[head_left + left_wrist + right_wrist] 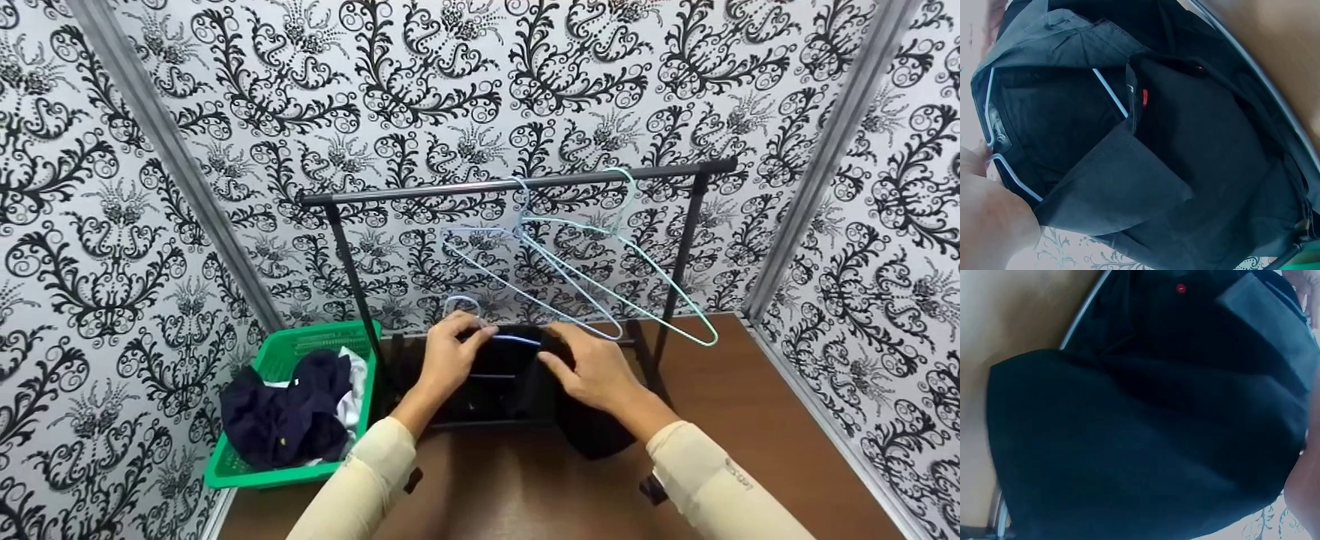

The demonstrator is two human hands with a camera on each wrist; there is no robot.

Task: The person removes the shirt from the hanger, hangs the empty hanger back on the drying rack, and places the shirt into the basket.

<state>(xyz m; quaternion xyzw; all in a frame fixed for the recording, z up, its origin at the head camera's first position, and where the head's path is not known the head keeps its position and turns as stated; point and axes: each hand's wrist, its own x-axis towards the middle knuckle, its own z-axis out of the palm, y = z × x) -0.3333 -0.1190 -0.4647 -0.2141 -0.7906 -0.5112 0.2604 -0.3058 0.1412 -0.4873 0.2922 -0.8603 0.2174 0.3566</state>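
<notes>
A black collared shirt (596, 431) hangs in front of me with a light-blue wire hanger (517, 340) inside it. My left hand (450, 352) pinches the hanger at the base of its hook, which sticks up above the fingers. In the left wrist view the hanger's arms show within the open neck, below the shirt's collar (1072, 42). My right hand (600, 369) grips the shirt near the shoulder, thumb on the near side. The right wrist view shows the sleeve (1089, 450) hanging down and a red button (1181, 288) on the front.
Two empty wire hangers, one blue (540, 300) and one mint green (667, 277), hang from a dark metal rack (420, 192) behind my hands. To the left, a green basket (281, 478) holds crumpled navy and white clothes. Rack and basket stand on a brown table (750, 450).
</notes>
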